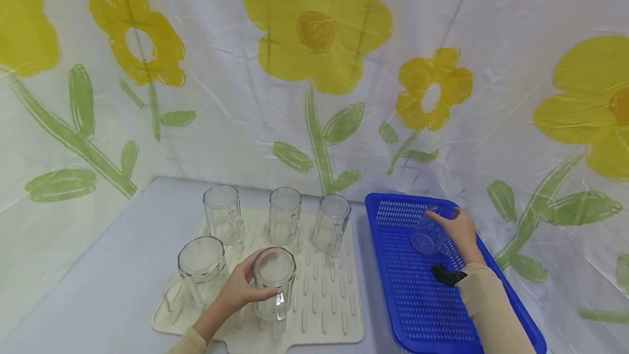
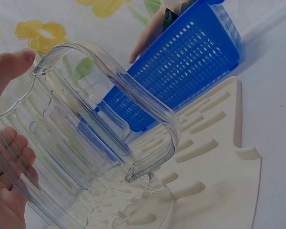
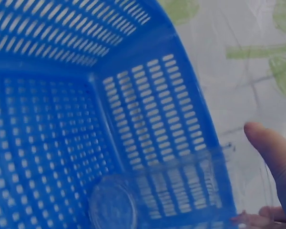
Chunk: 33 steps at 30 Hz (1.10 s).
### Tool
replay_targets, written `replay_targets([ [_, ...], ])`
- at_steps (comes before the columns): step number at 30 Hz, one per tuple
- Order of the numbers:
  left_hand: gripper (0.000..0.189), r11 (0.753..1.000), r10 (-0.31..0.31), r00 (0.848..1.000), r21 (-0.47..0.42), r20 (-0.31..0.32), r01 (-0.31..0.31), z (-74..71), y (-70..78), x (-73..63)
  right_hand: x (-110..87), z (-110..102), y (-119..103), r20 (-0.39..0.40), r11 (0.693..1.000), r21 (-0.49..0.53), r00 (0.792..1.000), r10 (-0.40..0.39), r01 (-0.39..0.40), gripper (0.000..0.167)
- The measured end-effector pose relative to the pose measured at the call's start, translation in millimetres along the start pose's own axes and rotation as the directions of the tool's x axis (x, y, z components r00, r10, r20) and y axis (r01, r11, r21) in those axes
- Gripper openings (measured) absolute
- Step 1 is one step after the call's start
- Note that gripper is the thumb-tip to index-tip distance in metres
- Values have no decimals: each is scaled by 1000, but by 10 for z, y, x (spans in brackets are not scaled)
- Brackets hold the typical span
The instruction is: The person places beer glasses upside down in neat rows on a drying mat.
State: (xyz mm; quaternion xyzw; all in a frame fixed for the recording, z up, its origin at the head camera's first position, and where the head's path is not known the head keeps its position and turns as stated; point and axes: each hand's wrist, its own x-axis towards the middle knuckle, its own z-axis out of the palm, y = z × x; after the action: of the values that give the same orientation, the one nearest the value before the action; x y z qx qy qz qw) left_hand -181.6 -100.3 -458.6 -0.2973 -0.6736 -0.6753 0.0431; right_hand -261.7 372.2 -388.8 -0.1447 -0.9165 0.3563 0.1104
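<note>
My left hand (image 1: 245,284) grips a clear glass mug (image 1: 275,277) at the front of a cream drying mat (image 1: 334,288). In the left wrist view, the thumb lies at the mug's rim beside the handle (image 2: 157,124), with the fingers on the other side. My right hand (image 1: 461,231) holds another clear glass mug (image 1: 426,237) by its rim end inside the blue basket (image 1: 375,245). That mug is tilted, its round base (image 3: 113,206) pointing down into the basket. Whether it touches the basket floor, I cannot tell.
Several more glass mugs stand upright on the mat, among them a back-left mug (image 1: 220,217), a back-middle mug (image 1: 285,214), a back-right mug (image 1: 330,223) and a front-left mug (image 1: 200,269). A flowered curtain (image 1: 221,124) hangs behind the white table (image 1: 113,266).
</note>
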Motion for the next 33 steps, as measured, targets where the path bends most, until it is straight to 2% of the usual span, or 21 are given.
replay_targets([
  [7, 70, 1000, -7, 1000, 20, -9, 8, -10, 12, -26, -28, -38, -8, 74, 985, -152, 995, -71, 82, 96],
  [11, 70, 1000, -1, 1000, 25, -2, 1, -11, 19, -22, -52, -32, -10, 54, 990, -114, 995, -82, 87, 94],
  [16, 69, 1000, -12, 1000, 12, 0, 12, 2, 9, -5, -62, -14, 27, -34, 995, -39, 995, -90, 88, 92],
  [22, 69, 999, -41, 999, 4, -4, 41, 36, -22, -46, -101, -2, 176, -116, 991, -62, 985, -125, 118, 82],
  [26, 69, 1000, -30, 1000, 9, 9, 30, 58, -42, -72, -151, -14, 235, -121, 990, -58, 984, -133, 127, 79],
  [31, 69, 1000, 15, 1000, 12, -9, -15, 53, -29, -41, -168, -65, 109, -99, 991, -14, 986, -137, 137, 80],
  [33, 68, 1000, 15, 1000, 14, -20, -14, 41, -21, -35, -180, -76, 34, -96, 990, 3, 986, -137, 138, 79],
])
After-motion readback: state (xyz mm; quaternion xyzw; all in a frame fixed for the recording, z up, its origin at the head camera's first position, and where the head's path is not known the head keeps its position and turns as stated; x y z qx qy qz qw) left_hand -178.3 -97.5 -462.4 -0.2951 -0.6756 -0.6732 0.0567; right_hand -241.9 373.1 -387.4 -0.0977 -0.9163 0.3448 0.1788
